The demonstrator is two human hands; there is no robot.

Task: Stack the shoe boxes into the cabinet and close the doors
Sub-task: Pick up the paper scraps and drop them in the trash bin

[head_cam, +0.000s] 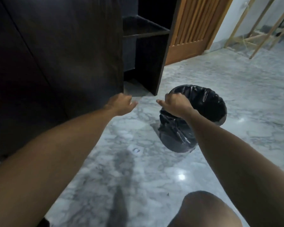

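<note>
- Hands, left (121,104) and right (175,104), hang loosely curled, holding nothing.
- Dark wooden cabinet door (64,54) stands ajar; push flat along its free edge.
- No shoe boxes visible.

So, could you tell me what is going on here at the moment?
A person reaches both bare arms toward a dark cabinet whose door stands open. The left hand and right hand hold nothing. A bin lined with a black bag stands on the marble floor. No shoe boxes are in view.
</note>
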